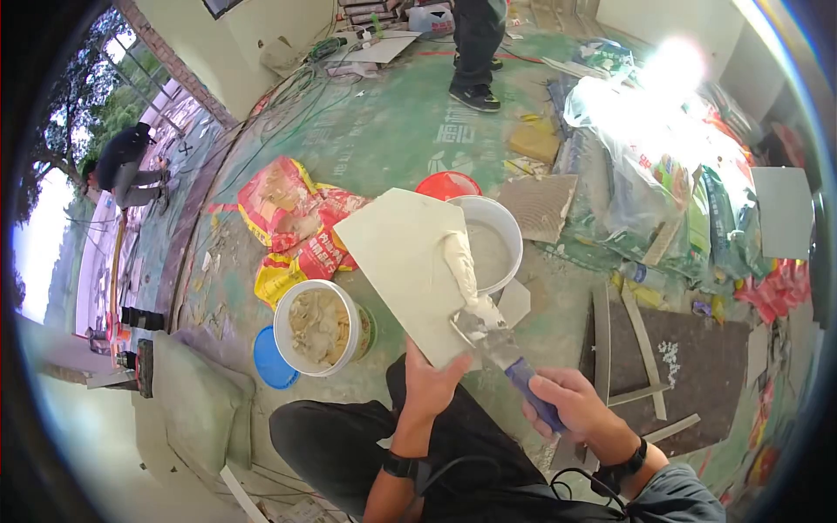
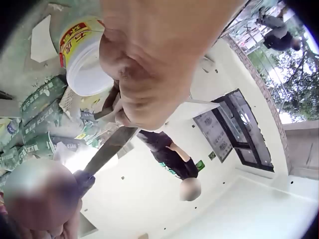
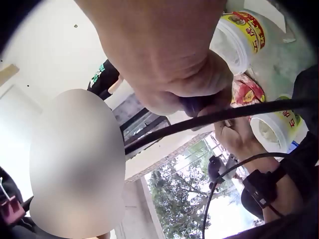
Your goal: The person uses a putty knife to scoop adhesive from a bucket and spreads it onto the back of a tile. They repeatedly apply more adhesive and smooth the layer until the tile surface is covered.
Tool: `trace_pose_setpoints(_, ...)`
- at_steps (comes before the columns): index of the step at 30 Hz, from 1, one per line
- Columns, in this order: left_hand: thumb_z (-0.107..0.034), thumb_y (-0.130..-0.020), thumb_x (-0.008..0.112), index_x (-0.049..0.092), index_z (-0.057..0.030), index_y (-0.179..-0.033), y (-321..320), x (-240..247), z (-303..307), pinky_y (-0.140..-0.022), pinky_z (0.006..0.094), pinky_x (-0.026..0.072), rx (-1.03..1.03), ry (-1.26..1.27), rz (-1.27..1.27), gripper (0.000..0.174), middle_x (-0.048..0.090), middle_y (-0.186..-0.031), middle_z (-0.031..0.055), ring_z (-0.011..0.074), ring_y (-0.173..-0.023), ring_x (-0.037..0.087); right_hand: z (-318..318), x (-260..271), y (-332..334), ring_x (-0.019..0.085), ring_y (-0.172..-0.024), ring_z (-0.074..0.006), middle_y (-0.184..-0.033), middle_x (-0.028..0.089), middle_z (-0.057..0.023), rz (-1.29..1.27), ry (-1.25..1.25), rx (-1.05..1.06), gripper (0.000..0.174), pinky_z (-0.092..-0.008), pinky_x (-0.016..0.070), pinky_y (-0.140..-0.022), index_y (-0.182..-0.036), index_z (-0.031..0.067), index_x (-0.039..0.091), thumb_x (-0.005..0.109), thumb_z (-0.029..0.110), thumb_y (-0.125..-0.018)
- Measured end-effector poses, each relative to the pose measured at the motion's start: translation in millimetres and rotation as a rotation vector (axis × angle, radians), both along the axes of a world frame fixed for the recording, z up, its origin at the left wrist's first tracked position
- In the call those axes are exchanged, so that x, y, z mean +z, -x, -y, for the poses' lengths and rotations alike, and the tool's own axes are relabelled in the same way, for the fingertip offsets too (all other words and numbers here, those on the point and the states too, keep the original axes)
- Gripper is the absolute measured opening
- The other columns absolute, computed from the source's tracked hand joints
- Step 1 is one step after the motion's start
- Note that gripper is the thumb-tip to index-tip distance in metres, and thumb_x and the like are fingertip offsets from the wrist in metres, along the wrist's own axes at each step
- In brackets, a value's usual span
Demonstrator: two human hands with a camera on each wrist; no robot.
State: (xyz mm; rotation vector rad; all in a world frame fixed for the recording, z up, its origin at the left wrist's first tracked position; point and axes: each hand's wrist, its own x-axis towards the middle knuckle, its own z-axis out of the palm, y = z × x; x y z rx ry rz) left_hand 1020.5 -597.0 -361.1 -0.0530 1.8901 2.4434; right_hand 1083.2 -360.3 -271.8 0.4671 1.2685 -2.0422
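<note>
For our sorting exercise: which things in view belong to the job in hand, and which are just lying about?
Job in hand:
flat pale board, in the left hand
purple-handled metal scraper, in the right hand
white paste on the board
probably the round white bucket beyond

Apparently just lying about:
round blue lid
brown ridged slab

I see a standing person [image 1: 478, 48] in dark trousers, a bent-over figure [image 1: 129, 161] near a tree [image 1: 65, 105], and green sacks [image 1: 719, 213] heaped at the head view's right.
</note>
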Motion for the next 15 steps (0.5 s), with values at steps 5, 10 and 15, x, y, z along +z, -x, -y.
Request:
trace_pose_setpoints(5, -0.001, -0.082, 0.08, 0.043, 0.0012, -0.143, -10, 12, 10, -0.102, 0.038, 0.051, -0.102, 0.081, 0.055, 0.072, 0.06, -0.132, 0.0114, 0.0205, -0.12, 0.061, -12, -3, 23, 0.059, -0.053, -0.0133, -0.081, 0.067, -0.0079, -0.05, -0.022, -0.032, 0.035, -0.0285, 0.0461, -0.046, -0.117, -0.0029, 0.06, 0.057, 0.031, -0.108)
trace_pose_setpoints(10, -0.002, -0.083, 0.079, 0.044, 0.0017, -0.144, -12, 12, 29, -0.103, 0.0371, 0.0497, -0.164, 0.185, 0.054, 0.07, 0.061, -0.132, 0.0119, 0.0196, -0.12, 0.06, -29, 8, 53, 0.056, -0.05, -0.0118, -0.076, 0.066, -0.0072, -0.098, -0.09, 0.057, 0.031, -0.0272, 0.0419, -0.044, -0.093, 0.0008, 0.064, 0.059, 0.028, -0.107)
trace_pose_setpoints(15, -0.003, -0.085, 0.079, 0.044, 0.0028, -0.145, -18, 20, 42, -0.106, 0.0355, 0.0475, -0.236, 0.152, 0.076, 0.07, 0.061, -0.134, 0.0122, 0.0192, -0.122, 0.06, -38, 21, 81, 0.056, -0.049, -0.0109, -0.074, 0.066, -0.006, -0.153, -0.177, 0.136, 0.031, -0.0269, 0.0427, -0.045, -0.095, 0.0002, 0.066, 0.059, 0.028, -0.106)
